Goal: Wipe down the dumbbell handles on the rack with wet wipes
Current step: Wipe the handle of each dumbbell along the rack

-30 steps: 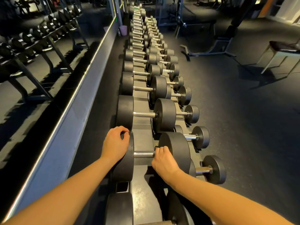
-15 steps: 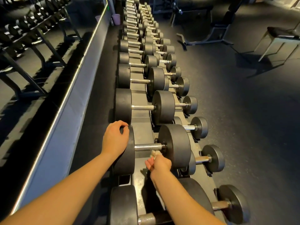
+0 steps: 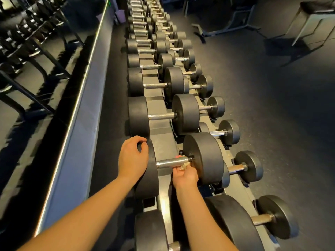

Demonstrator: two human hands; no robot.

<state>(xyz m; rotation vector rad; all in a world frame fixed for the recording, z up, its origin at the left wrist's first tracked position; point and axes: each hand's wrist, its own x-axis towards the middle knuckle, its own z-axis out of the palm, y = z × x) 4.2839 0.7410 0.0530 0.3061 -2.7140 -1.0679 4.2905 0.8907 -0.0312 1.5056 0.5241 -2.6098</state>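
Moved: the right hand (image 3: 184,175) has come up from below the bar to its right end; the left hand (image 3: 133,158) has stayed put.
Right hand: fingers curled up from beneath, pinching a crumpled pale wet wipe (image 3: 184,166) against the bar.
Left hand: curled over the rim of the black round left head (image 3: 151,178), steadying it.
Handle: the knurled chrome handle (image 3: 167,163) lies left to right between both hands; the right hand alone touches it.
Coming move: likely a leftward sweep along that axis.
Beyond: the next chrome handle (image 3: 161,116) lies parallel on the grey steel rack (image 3: 163,144).
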